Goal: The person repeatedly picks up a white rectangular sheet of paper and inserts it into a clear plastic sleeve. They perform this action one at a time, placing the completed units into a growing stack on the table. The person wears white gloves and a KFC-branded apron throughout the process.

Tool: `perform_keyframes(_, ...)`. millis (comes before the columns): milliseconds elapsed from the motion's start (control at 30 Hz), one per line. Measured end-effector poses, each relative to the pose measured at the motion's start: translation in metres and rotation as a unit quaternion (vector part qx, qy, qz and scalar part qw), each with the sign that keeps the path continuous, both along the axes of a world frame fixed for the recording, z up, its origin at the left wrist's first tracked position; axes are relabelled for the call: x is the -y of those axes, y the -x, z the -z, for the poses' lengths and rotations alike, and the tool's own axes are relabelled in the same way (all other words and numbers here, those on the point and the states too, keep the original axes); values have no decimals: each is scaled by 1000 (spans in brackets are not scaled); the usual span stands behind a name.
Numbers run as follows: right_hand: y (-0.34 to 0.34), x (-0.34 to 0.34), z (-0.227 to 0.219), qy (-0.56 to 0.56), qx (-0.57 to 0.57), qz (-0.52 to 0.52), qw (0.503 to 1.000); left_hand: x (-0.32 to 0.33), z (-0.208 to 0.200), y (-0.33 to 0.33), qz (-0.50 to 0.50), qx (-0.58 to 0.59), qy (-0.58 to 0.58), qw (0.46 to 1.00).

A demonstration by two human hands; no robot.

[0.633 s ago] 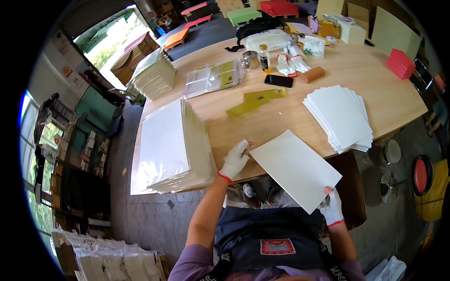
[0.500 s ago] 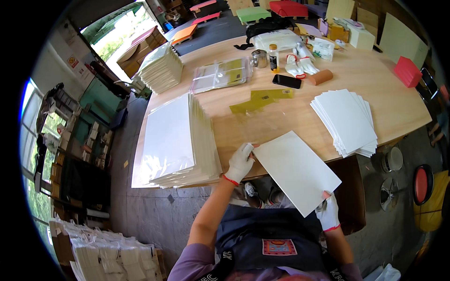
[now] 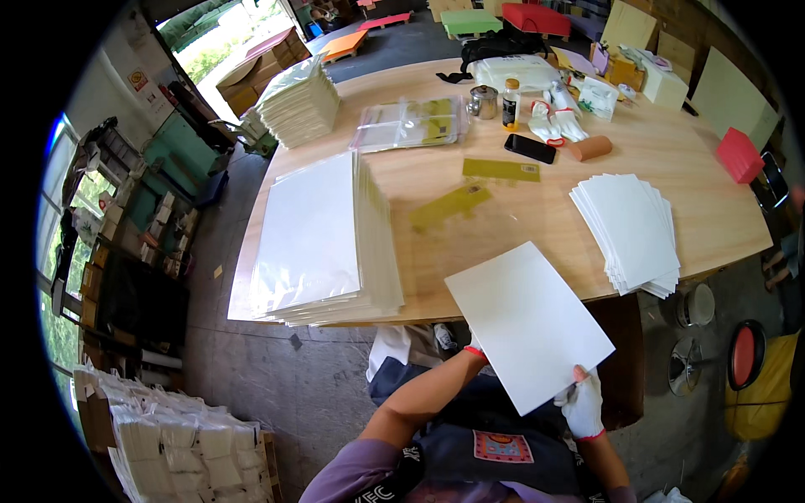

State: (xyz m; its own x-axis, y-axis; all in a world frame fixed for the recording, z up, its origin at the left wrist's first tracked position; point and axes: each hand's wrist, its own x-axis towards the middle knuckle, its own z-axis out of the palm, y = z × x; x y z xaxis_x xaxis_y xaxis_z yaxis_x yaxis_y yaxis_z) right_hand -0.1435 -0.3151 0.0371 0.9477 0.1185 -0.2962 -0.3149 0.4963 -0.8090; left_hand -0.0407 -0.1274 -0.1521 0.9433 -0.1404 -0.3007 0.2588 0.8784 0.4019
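A blank white rectangular board (image 3: 532,327) is held tilted in front of me, just off the table's near edge. My right hand (image 3: 581,404), in a white glove with bare fingertips, pinches its lower right corner, thumb on top. Behind the board's left edge is my left hand (image 3: 475,344); only a bit of glove and its red cuff show, and its fingers are hidden. To the right lies a fanned stack of white boards (image 3: 629,226). A tall stack of boards in clear plastic sleeves (image 3: 306,235) stands to the left.
On the wooden table (image 3: 419,289) lie olive-yellow strips (image 3: 501,170), a black phone (image 3: 530,149), an orange-brown cylinder (image 3: 591,148), a bottle (image 3: 511,105), a metal cup (image 3: 483,102) and spare gloves (image 3: 558,126). Another sleeved stack (image 3: 298,105) is far left. A cardboard box (image 3: 619,360) stands below the table.
My left hand has gone from the board's upper left corner to behind its left edge. The board has come slightly nearer to me, with my right hand still at its corner.
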Motion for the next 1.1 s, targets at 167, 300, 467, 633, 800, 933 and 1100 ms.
perform_keyframes(167, -21, -39, 64, -106, -170, 4, 980, 12, 3, 54, -48, 64, -170, 982)
perform_keyframes(300, -64, -74, 110, -299, -125, 79, 943, 7, -35, 57, -13, -68, -481, 874)
perform_keyframes(467, -55, -81, 78, -94, -129, -191, 969, -35, -27, 60, 87, 44, -60, 993)
perform_keyframes(633, -79, -100, 50, 454, 258, -253, 814, -79, -73, 76, -15, -35, -445, 895)
perform_keyframes(800, -86, -130, 62, 620, 411, -277, 608, -94, -90, 74, 16, -50, -349, 935)
perform_keyframes(933, -88, -142, 60, 678, 473, -300, 477, -111, -73, 74, 90, -106, -385, 912)
perform_keyframes(1100, -93, -111, 51, 427, 456, -320, 712, -106, -81, 71, 36, -106, -375, 920)
